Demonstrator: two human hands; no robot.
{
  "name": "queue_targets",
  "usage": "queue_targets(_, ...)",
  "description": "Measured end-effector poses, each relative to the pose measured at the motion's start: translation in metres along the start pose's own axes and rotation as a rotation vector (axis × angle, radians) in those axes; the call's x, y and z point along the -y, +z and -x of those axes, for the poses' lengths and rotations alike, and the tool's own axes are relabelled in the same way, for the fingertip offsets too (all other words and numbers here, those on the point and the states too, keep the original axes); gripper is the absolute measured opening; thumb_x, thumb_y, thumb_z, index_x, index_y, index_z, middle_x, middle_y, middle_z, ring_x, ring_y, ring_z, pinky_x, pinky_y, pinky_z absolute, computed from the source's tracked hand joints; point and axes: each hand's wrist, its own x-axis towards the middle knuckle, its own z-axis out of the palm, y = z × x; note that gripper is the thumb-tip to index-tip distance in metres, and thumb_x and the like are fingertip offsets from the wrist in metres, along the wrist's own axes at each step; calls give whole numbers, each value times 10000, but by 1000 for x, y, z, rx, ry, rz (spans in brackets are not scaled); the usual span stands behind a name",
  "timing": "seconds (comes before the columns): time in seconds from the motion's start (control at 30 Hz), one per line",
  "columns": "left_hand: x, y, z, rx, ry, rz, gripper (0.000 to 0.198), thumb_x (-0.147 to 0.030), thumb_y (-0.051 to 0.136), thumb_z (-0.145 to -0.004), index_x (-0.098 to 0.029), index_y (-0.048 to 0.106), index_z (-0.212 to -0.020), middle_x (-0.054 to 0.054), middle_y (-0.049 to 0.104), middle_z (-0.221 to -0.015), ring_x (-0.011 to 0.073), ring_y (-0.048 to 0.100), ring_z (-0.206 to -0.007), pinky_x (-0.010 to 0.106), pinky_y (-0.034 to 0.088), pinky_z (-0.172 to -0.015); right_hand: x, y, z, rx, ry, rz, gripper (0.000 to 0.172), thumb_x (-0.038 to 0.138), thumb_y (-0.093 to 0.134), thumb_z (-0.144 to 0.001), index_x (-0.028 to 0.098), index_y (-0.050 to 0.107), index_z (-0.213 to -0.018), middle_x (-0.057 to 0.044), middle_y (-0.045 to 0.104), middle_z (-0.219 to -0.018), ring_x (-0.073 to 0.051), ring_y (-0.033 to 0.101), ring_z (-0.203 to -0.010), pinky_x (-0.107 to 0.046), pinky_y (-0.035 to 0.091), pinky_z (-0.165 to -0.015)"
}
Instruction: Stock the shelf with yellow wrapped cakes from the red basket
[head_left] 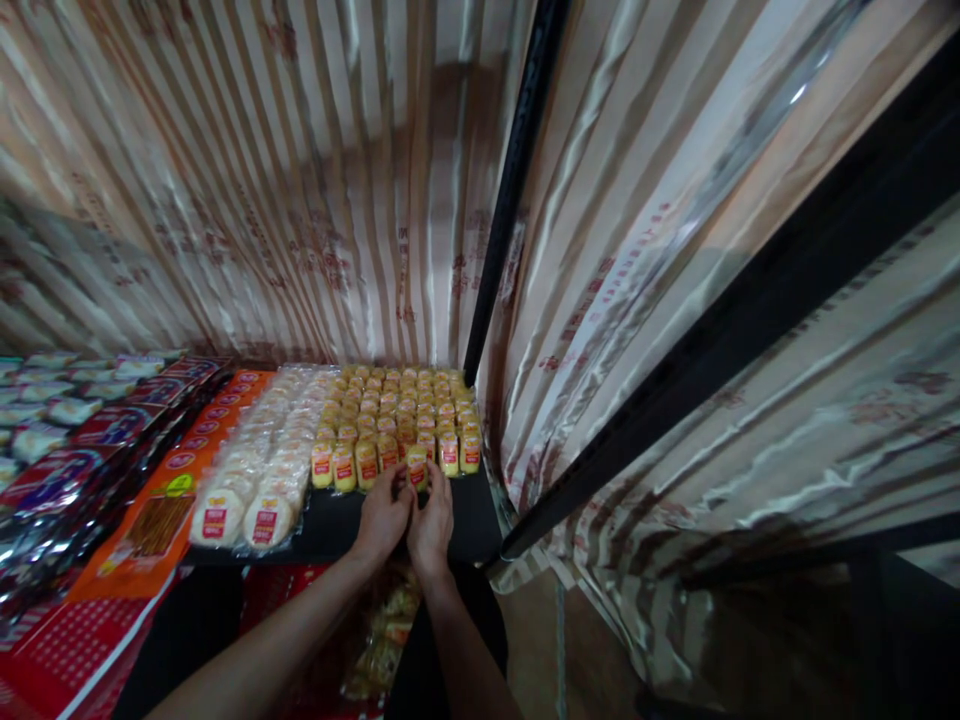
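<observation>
Between the fingers of both hands is one small yellow packaged cake (417,468) in clear wrap with a red label. My left hand (384,512) pinches its left side, and my right hand (432,518) closes on its right side. The cake is at the front of several tight rows of matching yellow cakes (405,405); whether it rests on the shelf is hidden by my fingers. These rows stand on a black shelf (472,510). To their left lie two rows of round white wrapped crackers (266,520) with red labels.
Orange snack bags (169,500) and dark purple shiny packets (112,435) lie further left. A black post (499,230) rises behind the right corner, and a thick black bar (675,370) slants at the right. Striped curtains (337,200) surround the shelf. More yellow packages (386,640) sit low between my legs.
</observation>
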Motion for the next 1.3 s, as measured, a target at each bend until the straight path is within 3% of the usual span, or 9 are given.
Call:
queue_targets(0.2, -1, -12, -5, -27, -9, -60, 340, -149, 477, -778, -105, 549, -1107, 119, 623, -1092, 183, 580, -997, 326, 418, -932, 0, 20, -4, 16, -11, 50, 420, 179, 453, -785, 170, 498, -1202, -112, 560, -1129, -213, 485, -1092, -365, 393, -942)
queue_targets(0.43, 6, -14, -12, -46, 27, -100, 378, -112, 455, -746, -93, 556, -1110, 116, 605, -1091, 174, 566, -1014, 306, 400, -953, -2, 28, -7, -8, -33, 88, 384, 210, 458, -809, 185, 507, -1189, -109, 553, -1096, -222, 484, -1068, -384, 396, -930)
queue_targets(0.67, 4, -16, -11, -45, 71, -197, 354, -140, 443, -764, -119, 581, -1090, 96, 606, -1025, 188, 564, -976, 324, 413, -933, -3, 28, -9, -8, -35, 84, 355, 214, 473, -812, 181, 507, -1164, -105, 539, -1069, -225, 482, -1035, -368, 407, -905)
queue_targets(0.97, 8, -9, -6, -37, 135, -115, 365, -110, 417, -768, -164, 570, -1096, 82, 572, -1093, 179, 544, -1013, 338, 423, -942, -2, 23, -17, 7, -34, 82, 162, 176, 486, -775, 194, 561, -918, -80, 533, -1009, -212, 476, -1004, -361, 405, -891)
queue_targets(1.3, 17, -2, -8, -6, 149, -66, 352, -115, 441, -758, -170, 602, -1066, 67, 589, -1019, 160, 563, -943, 345, 439, -923, -12, 18, -14, -29, -99, 82, 297, 159, 368, -822, 169, 586, -1025, -102, 540, -1059, -199, 480, -1050, -377, 407, -922)
